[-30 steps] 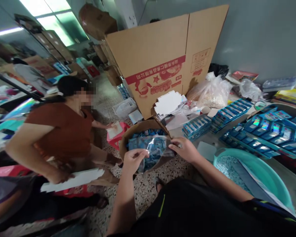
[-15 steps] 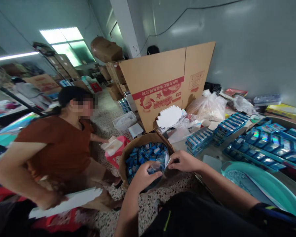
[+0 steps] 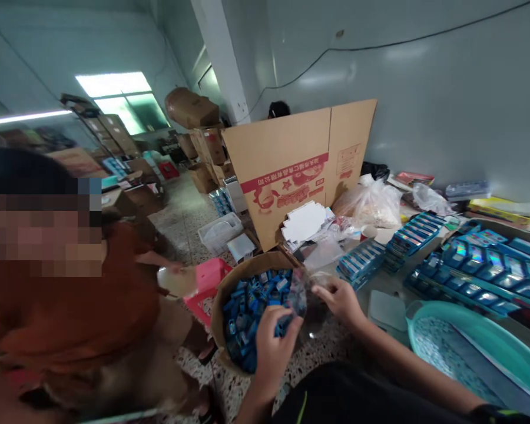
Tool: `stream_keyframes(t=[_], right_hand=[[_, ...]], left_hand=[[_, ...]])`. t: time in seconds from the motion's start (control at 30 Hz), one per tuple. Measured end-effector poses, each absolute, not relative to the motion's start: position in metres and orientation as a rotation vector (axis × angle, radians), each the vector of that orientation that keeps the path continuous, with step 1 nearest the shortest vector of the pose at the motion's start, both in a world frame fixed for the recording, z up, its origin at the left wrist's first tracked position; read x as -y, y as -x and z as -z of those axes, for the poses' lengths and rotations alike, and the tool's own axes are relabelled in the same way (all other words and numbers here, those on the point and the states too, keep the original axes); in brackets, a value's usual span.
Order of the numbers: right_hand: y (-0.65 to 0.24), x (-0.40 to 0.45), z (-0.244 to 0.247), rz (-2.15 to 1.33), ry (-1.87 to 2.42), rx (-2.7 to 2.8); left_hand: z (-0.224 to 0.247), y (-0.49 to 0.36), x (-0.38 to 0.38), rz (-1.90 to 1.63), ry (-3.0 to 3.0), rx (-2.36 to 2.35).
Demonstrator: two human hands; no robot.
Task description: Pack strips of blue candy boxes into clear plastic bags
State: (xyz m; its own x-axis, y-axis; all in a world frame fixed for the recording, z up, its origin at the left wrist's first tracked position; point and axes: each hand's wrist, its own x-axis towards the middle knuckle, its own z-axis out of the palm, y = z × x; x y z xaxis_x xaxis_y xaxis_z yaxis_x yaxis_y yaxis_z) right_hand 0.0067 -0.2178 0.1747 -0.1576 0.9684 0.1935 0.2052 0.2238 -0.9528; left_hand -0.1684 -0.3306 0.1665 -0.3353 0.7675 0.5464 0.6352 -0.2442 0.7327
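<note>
A crumpled clear plastic bag point(image 3: 298, 291) hangs between my two hands, above the near right edge of a round brown container point(image 3: 223, 347). My left hand point(image 3: 274, 341) grips its lower left side, thumb and fingers closing on the film. My right hand point(image 3: 339, 299) pinches the bag's other side near the table edge. Whether anything lies inside the bag cannot be made out. Small blue packs point(image 3: 251, 306) fill the container beneath my left hand.
To the left a co-worker in a brown top point(image 3: 128, 300) leans close, beside a pink stool point(image 3: 209, 282). A large cardboard sheet point(image 3: 287, 141) stands behind the container. On the right are blue display boxes point(image 3: 413, 238), a white plastic sack point(image 3: 371, 200) and a turquoise basin point(image 3: 477, 324).
The co-worker has leaned nearer on the left. My hands have moved slightly right and apart, stretching the bag between them. A white piece near my right fingers is no longer distinct.
</note>
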Motion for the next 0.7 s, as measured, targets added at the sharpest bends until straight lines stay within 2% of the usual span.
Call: stream_keyframes(t=[0.13, 0.33, 0.43, 0.53, 0.6, 0.7], right_hand=[[-0.009, 0.227, -0.174, -1.283, 0.904, 1.588], [-0.044, 0.22, -0.156, -1.412, 1.033, 1.438], [-0.068, 0.22, -0.139, -1.001, 1.251, 1.433], [-0.088, 0.228, -0.128, -0.474, 1.272, 1.763], [-0.096, 0.231, -0.126, -0.417, 1.227, 2.069], [-0.102, 0.229, -0.129, -0.665, 1.277, 2.309]], left_hand=[[-0.177, 0.14, 0.304, -1.411, -1.986, -1.555], [-0.156, 0.138, 0.273, -1.518, -1.835, -1.586], [-0.15, 0.133, 0.27, -1.583, -1.84, -1.661], [-0.149, 0.114, 0.274, -1.495, -2.008, -1.613], [-0.148, 0.098, 0.276, -1.443, -2.125, -1.572], [-0.144, 0.08, 0.278, -1.383, -2.313, -1.501]])
